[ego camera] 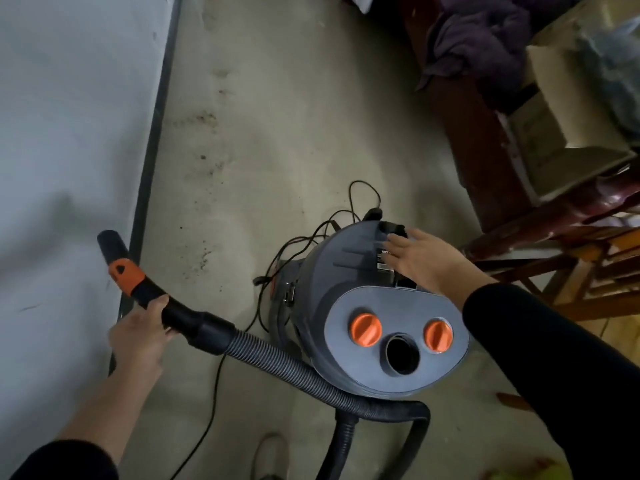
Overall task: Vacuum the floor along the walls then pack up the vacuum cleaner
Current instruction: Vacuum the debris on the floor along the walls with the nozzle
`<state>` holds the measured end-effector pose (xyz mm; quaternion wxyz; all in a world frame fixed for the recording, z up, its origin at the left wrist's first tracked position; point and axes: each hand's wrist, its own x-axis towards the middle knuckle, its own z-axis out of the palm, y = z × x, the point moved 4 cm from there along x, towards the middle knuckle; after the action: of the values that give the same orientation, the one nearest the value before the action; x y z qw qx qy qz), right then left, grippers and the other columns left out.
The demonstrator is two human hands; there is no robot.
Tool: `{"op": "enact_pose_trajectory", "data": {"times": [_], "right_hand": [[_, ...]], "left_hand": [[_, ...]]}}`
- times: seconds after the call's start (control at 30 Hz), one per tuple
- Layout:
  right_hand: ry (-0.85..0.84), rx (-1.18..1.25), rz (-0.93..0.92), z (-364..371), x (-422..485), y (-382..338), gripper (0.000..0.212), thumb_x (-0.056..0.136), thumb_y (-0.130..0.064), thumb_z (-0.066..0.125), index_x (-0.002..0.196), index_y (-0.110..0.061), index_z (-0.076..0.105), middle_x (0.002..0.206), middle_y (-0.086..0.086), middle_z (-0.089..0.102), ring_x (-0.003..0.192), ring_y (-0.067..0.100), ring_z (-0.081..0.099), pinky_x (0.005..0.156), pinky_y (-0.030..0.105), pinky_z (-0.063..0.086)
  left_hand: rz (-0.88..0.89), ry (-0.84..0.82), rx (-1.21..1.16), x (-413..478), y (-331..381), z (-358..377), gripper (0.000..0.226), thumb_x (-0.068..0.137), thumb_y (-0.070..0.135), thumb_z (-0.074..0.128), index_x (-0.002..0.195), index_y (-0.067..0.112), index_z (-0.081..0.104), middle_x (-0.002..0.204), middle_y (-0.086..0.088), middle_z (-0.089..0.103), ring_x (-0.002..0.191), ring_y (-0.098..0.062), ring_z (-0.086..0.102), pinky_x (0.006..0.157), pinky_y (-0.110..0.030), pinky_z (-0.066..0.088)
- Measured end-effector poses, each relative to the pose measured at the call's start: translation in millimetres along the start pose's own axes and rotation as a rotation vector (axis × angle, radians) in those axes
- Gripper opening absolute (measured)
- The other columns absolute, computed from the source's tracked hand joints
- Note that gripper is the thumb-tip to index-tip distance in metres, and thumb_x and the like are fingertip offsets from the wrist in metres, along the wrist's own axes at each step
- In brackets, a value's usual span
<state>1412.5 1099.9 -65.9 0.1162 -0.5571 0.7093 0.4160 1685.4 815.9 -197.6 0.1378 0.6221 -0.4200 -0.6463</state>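
Along the wall-side edge of the floor (277, 98), left grip (138, 337) clasps hose handle (187, 320), right grip (422, 261) lies flat-fingered on vacuum (332, 271); crumbs (204, 254) unvacuumed, cord (350, 197) loose, packing not started.

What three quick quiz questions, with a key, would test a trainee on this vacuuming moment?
1. True or false: the left hand grips the hose handle.
2. Where is the right hand? A: at the top of the vacuum cleaner; B: on the wooden chair; C: holding the cord.
3. How many orange knobs show on the vacuum cleaner?
Key: 1 true; 2 A; 3 two.
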Motion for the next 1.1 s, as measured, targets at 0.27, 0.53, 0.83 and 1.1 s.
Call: {"op": "enact_pose_trajectory", "data": {"times": [0.27,0.53,0.83,1.1], "right_hand": [[0.245,-0.097,-0.118,23,15,2,0.036,0.057,0.008,0.083,0.091,0.008,0.069,0.094,0.027,0.069,0.098,0.042,0.067,0.086,0.047,0.055],[0.123,-0.163,-0.049,26,17,-1,0.046,0.087,-0.005,0.066,0.129,0.007,0.051,0.13,0.027,0.055,0.129,0.042,0.046,0.101,0.053,0.044],[-0.187,0.03,0.248,37,24,7,0.049,0.094,-0.007,0.054,0.138,-0.001,0.033,0.141,0.016,0.042,0.136,0.033,0.028,0.094,0.054,0.044],[-0.382,0.525,0.526,63,3,11,0.063,0.087,-0.006,0.067,0.138,0.002,0.031,0.141,0.022,0.039,0.135,0.036,0.031,0.101,0.057,0.042]], "left_hand": [[-0.032,-0.002,0.013,19,0,10,0.036,0.094,0.025,0.06,0.127,0.009,0.056,0.114,-0.01,0.061,0.097,-0.023,0.062,0.093,-0.039,0.05],[0.011,-0.025,0.004,27,18,24,0.034,0.096,0.022,0.058,0.127,0.008,0.055,0.12,-0.011,0.059,0.108,-0.023,0.059,0.094,-0.035,0.049],[0.093,0.026,0.031,20,46,34,0.016,0.094,0.019,0.061,0.103,0.006,0.06,0.099,-0.008,0.063,0.091,-0.018,0.063,0.07,-0.021,0.052],[0.173,0.059,0.066,12,63,52,0.014,0.089,0.019,0.067,0.098,0.008,0.065,0.103,-0.011,0.069,0.094,-0.024,0.069,0.08,-0.034,0.056]]}}
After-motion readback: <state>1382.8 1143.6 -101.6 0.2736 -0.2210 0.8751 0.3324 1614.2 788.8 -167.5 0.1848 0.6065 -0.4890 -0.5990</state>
